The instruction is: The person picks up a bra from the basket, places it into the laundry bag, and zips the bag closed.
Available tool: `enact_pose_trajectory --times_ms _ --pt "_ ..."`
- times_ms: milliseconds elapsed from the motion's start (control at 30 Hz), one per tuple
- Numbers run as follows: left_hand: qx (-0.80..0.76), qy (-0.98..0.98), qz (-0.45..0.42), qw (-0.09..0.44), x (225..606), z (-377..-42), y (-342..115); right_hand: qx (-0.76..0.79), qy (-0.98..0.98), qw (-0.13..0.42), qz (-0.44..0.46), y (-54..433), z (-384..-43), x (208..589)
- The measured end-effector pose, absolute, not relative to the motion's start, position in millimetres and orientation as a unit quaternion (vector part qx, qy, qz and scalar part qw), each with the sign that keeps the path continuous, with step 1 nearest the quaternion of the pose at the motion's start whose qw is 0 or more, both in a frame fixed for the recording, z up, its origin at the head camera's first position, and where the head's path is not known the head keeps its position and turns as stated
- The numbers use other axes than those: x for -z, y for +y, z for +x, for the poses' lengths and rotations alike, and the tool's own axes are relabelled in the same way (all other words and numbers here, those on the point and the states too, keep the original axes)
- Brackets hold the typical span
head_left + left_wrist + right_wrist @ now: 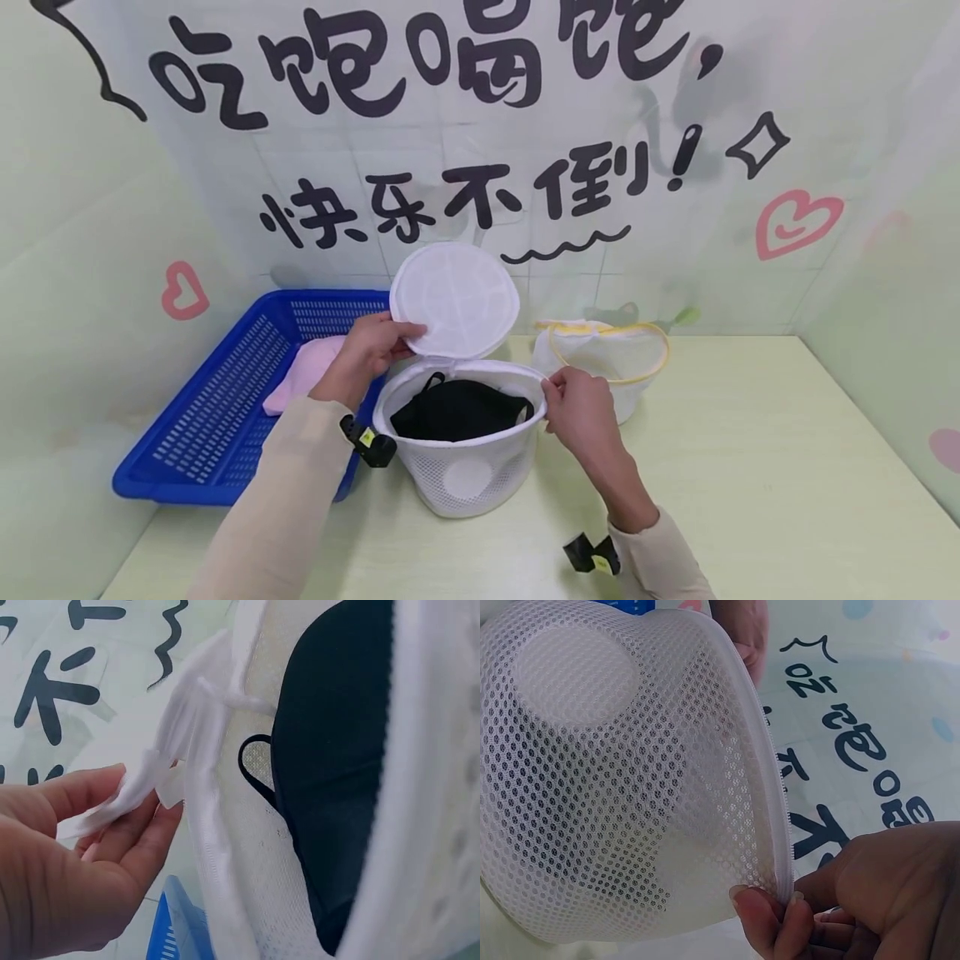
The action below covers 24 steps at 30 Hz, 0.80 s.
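Observation:
A white mesh laundry bag stands upright on the table with its round zip lid raised at the back. Inside lies a black bra, a thin strap loop showing at its edge in the left wrist view. My left hand pinches the lid's left edge between thumb and fingers. On the opposite side, my right hand grips the zippered rim between thumb and fingertips. Through the mesh, the bra shows as a dark shape in the right wrist view.
A blue plastic basket sits at the left, holding a pink cloth item. Behind my right hand stands a second white mesh bag with a yellow rim. A printed wall sheet rises behind the pale table.

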<state>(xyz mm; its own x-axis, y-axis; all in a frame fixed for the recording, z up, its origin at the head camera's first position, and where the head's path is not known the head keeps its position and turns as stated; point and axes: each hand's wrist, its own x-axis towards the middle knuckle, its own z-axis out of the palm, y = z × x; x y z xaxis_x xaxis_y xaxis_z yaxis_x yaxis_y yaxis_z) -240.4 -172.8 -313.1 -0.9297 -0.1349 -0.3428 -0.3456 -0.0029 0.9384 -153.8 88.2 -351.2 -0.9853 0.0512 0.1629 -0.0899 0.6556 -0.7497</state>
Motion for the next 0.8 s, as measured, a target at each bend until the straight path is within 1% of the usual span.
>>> enact_pose_trajectory --times_ms 233,500,633,800 --pt "-0.677 0.727 -0.1 0.05 315.4 -238.0 -177.1 -0.443 -0.894 0.072 0.019 91.2 -154.5 350.0" --pt "-0.676 0.737 0.011 0.01 317.9 -236.1 -183.5 -0.464 -0.883 0.063 0.028 93.5 -156.4 348.5" --pt "-0.667 0.744 0.038 -0.008 316.4 -232.5 -184.2 -0.476 -0.877 0.055 0.03 94.2 -156.8 347.4" --pt "-0.649 0.758 0.05 -0.023 316.1 -230.2 -184.7 -0.487 -0.871 0.051 0.033 94.8 -156.8 346.2"
